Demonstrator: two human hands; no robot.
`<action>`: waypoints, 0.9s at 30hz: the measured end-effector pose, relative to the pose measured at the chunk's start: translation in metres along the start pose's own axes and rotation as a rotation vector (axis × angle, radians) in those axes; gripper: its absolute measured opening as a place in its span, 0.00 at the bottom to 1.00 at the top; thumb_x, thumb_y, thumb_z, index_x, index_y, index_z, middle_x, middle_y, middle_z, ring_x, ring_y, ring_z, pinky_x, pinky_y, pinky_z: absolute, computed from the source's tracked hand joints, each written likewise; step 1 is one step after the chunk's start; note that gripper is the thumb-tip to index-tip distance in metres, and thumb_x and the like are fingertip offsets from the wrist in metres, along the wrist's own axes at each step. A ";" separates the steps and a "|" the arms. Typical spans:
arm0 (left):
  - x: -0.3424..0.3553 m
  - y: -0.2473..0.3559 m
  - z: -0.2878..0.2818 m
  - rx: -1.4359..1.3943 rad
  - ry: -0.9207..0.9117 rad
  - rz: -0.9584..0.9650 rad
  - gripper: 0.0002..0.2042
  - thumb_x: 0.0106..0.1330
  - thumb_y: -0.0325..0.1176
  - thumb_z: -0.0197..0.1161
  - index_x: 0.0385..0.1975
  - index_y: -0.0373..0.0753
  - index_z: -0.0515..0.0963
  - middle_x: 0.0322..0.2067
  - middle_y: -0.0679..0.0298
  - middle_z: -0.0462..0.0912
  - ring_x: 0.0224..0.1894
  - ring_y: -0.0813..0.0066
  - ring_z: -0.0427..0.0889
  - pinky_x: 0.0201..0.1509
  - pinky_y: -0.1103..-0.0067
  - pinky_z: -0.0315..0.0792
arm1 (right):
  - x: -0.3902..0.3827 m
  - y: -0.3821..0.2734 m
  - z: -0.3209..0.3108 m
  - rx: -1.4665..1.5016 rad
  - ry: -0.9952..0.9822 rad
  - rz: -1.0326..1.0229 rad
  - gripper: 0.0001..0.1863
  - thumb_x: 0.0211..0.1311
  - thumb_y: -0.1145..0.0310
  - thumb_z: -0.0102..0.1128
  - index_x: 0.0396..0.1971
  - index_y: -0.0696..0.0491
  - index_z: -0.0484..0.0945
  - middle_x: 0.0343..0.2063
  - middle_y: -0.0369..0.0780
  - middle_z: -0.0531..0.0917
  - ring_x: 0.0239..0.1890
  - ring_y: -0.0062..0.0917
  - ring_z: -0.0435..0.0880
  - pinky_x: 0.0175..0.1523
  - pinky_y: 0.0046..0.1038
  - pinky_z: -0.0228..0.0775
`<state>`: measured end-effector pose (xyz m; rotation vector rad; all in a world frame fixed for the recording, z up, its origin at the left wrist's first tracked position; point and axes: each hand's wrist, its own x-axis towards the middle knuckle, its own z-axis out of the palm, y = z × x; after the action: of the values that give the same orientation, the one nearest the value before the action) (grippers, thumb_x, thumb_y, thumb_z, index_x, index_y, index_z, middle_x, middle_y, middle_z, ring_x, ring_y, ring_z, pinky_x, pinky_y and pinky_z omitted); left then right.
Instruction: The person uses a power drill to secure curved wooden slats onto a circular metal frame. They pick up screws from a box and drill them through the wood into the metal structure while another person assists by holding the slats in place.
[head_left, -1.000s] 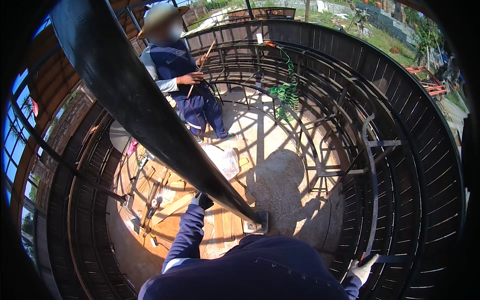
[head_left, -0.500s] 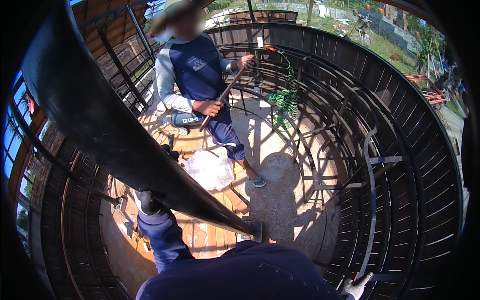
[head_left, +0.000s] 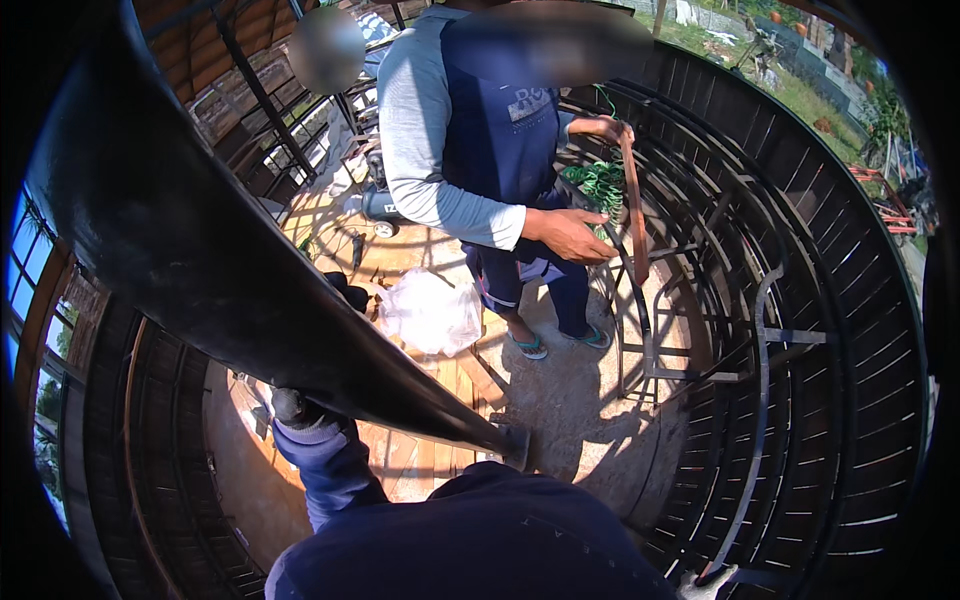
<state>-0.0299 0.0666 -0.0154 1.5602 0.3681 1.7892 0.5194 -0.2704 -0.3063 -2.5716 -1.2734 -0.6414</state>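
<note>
My left hand [head_left: 291,406], in a dark glove, is at the underside of a thick black post [head_left: 330,350]. It seems closed round the post, though most of its fingers are hidden behind it. At the lower right edge, my right hand [head_left: 706,584], in a pale glove, is at the lower end of a curved grey metal bar [head_left: 748,470] of a bench frame. Its fingers look bent over the bar, partly cut off by the picture. In front of me a co-worker holds a narrow brown wooden slat [head_left: 635,205] by its upper end; the co-worker's other hand is open beside it.
Curved slatted walls [head_left: 860,400] and bench framing surround the floor. A clear plastic bag [head_left: 430,312] lies by loose boards [head_left: 425,450]. A dark tank with a wheel [head_left: 382,207] stands behind the co-worker, and a coiled green hose [head_left: 600,185] hangs beyond. Another person is farther back.
The co-worker has stepped closer and to the right, bringing the slat over to the right-hand bench frame. One of their hands has come off it. My hands stay where they were.
</note>
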 end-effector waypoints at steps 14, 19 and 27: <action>0.001 0.000 -0.002 -0.003 -0.004 0.001 0.37 0.66 0.48 0.66 0.65 0.29 0.60 0.59 0.44 0.70 0.59 0.51 0.74 0.65 0.61 0.71 | 0.041 -0.043 -0.075 0.290 -0.357 0.202 0.33 0.43 0.55 0.79 0.43 0.54 0.69 0.30 0.41 0.77 0.33 0.37 0.79 0.41 0.42 0.72; 0.010 -0.010 -0.005 -0.008 -0.006 -0.002 0.35 0.66 0.47 0.66 0.64 0.29 0.61 0.58 0.45 0.71 0.58 0.52 0.74 0.64 0.62 0.71 | 0.022 -0.028 -0.061 0.270 -0.320 0.227 0.42 0.43 0.54 0.79 0.54 0.60 0.67 0.32 0.41 0.78 0.35 0.39 0.80 0.44 0.43 0.73; 0.011 -0.013 -0.020 0.097 0.073 0.040 0.33 0.67 0.47 0.65 0.62 0.30 0.63 0.56 0.46 0.71 0.57 0.54 0.74 0.62 0.63 0.71 | -0.021 0.024 0.036 0.269 -0.373 0.477 0.62 0.42 0.66 0.69 0.78 0.42 0.40 0.40 0.57 0.85 0.40 0.52 0.85 0.49 0.41 0.77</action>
<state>-0.0444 0.0877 -0.0203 1.5814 0.4676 1.8878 0.5380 -0.2869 -0.3481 -2.6824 -0.7085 0.0972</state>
